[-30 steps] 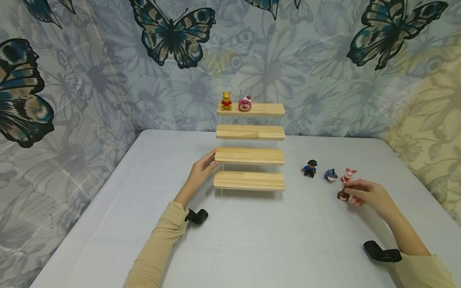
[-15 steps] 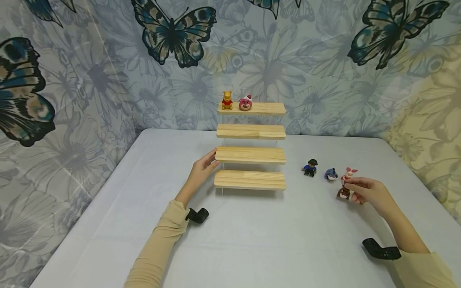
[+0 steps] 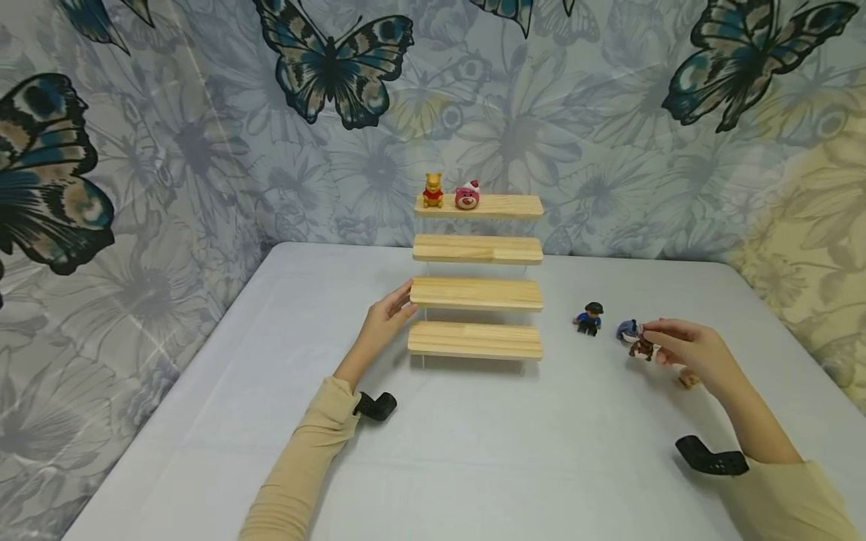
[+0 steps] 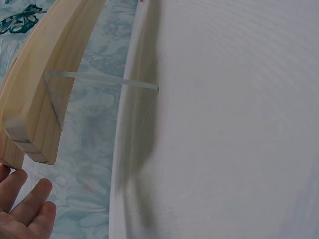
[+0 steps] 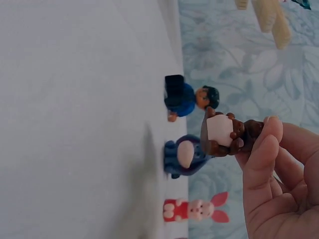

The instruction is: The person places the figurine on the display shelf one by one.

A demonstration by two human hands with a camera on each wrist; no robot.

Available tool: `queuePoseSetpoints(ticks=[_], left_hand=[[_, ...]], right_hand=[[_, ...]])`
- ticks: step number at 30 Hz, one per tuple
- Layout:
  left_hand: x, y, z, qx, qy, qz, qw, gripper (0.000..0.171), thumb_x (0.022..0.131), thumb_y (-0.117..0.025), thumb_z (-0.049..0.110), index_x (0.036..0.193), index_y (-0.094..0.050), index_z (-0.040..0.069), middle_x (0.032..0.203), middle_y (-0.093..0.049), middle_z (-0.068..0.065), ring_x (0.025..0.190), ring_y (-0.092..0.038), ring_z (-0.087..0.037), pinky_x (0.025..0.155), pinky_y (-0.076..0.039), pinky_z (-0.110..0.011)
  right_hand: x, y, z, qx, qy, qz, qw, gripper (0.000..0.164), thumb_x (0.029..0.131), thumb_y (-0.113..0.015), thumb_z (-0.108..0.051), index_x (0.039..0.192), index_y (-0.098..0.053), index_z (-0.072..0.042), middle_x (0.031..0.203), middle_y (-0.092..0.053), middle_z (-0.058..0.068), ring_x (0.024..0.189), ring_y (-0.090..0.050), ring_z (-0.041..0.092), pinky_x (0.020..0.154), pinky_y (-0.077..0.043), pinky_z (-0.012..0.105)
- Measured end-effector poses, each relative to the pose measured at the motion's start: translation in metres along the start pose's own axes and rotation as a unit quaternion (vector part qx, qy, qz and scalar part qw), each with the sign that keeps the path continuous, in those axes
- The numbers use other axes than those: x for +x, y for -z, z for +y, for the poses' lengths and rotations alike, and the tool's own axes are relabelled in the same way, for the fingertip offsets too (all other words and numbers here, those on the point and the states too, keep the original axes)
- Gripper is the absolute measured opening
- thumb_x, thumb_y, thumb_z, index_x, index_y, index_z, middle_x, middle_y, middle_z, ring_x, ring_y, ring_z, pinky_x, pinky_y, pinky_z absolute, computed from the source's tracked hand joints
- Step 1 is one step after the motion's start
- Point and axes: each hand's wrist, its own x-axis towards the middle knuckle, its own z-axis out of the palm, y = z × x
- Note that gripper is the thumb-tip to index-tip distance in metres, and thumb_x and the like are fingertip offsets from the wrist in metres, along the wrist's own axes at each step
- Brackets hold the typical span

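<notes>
Mid-air, our right fingers (image 5: 263, 157) are pinching a brown figurine (image 5: 221, 130).
Left fingers (image 4: 36, 199) are touching wooden shelving (image 3: 476, 291), grip unclear.

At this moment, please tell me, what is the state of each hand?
Left hand: open, fingers relaxed at the end of a wooden shelf.
Right hand: closed, holding a small brown figure.

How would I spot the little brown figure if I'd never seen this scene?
From the tiered wooden shelves, look right to the right hand. It pinches the brown figure; unlike the blue donkey on the white table, this one is held aloft.
</notes>
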Motion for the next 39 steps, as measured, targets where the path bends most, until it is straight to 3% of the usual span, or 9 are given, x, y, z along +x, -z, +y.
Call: queuePoseSetpoints(ticks=[3,7,11,18,22,29,39], left_hand=[[-0.001,0.000,0.000,0.003,-0.006,-0.001,1.0000,0.050,0.091,-0.054,0.008,0.133,-0.034,-0.008,0.134,-0.036,-0.020,0.119,-0.039,-0.033,0.096,-0.036,-0.037],[-0.001,0.000,0.000,0.007,-0.011,-0.001,0.9999,0.050,0.091,-0.054,0.007,0.133,-0.034,-0.008,0.134,-0.036,-0.020,0.119,-0.040,-0.033,0.097,-0.035,-0.039],[-0.001,0.000,-0.001,0.001,-0.012,-0.002,0.9999,0.049,0.090,-0.054,0.006,0.133,-0.034,-0.008,0.134,-0.036,-0.020,0.119,-0.039,-0.033,0.097,-0.035,-0.039],[0.001,-0.001,-0.003,-0.013,-0.024,-0.012,0.9996,0.049,0.090,-0.052,0.003,0.132,-0.032,-0.011,0.135,-0.033,-0.022,0.120,-0.038,-0.034,0.097,-0.035,-0.039],[0.001,0.000,-0.003,-0.006,-0.031,-0.009,0.9995,0.049,0.090,-0.053,0.003,0.132,-0.032,-0.011,0.135,-0.032,-0.022,0.122,-0.036,-0.032,0.098,-0.033,-0.038],[0.000,0.000,-0.002,0.008,-0.029,-0.006,0.9995,0.048,0.090,-0.053,0.004,0.131,-0.033,-0.012,0.135,-0.033,-0.022,0.122,-0.035,-0.031,0.100,-0.031,-0.037],[0.000,0.001,-0.002,0.017,-0.020,-0.004,0.9997,0.049,0.090,-0.053,0.005,0.132,-0.034,-0.011,0.135,-0.034,-0.021,0.122,-0.036,-0.031,0.099,-0.032,-0.037]], right_hand=[[0.017,0.003,0.021,0.014,0.009,0.011,1.000,0.060,0.078,-0.062,-0.051,0.113,-0.058,-0.003,0.083,-0.064,0.008,0.062,-0.059,0.018,0.051,-0.052,0.032],[0.025,0.002,0.019,0.021,0.020,0.007,1.000,0.060,0.078,-0.062,-0.050,0.114,-0.057,-0.003,0.088,-0.063,0.012,0.062,-0.059,0.019,0.052,-0.053,0.033],[0.021,-0.003,-0.002,0.009,0.024,-0.002,1.000,0.052,0.081,-0.061,-0.047,0.114,-0.059,-0.007,0.093,-0.064,0.002,0.065,-0.060,0.018,0.056,-0.053,0.031],[0.003,-0.012,-0.063,-0.012,0.057,-0.021,0.998,0.025,0.090,-0.056,-0.028,0.110,-0.062,-0.013,0.080,-0.063,-0.003,0.063,-0.058,0.014,0.051,-0.050,0.027],[0.006,-0.016,-0.078,0.006,0.047,-0.029,0.998,0.027,0.090,-0.056,-0.027,0.111,-0.060,-0.009,0.079,-0.063,-0.001,0.063,-0.057,0.012,0.052,-0.050,0.023],[0.014,-0.024,-0.089,-0.002,0.028,-0.015,0.999,0.036,0.087,-0.058,-0.034,0.112,-0.060,-0.008,0.081,-0.062,-0.001,0.064,-0.058,0.015,0.057,-0.051,0.026],[0.021,-0.034,-0.104,-0.023,0.037,-0.017,0.999,0.050,0.086,-0.057,-0.039,0.118,-0.055,0.000,0.082,-0.063,0.000,0.066,-0.058,0.015,0.060,-0.051,0.028]])
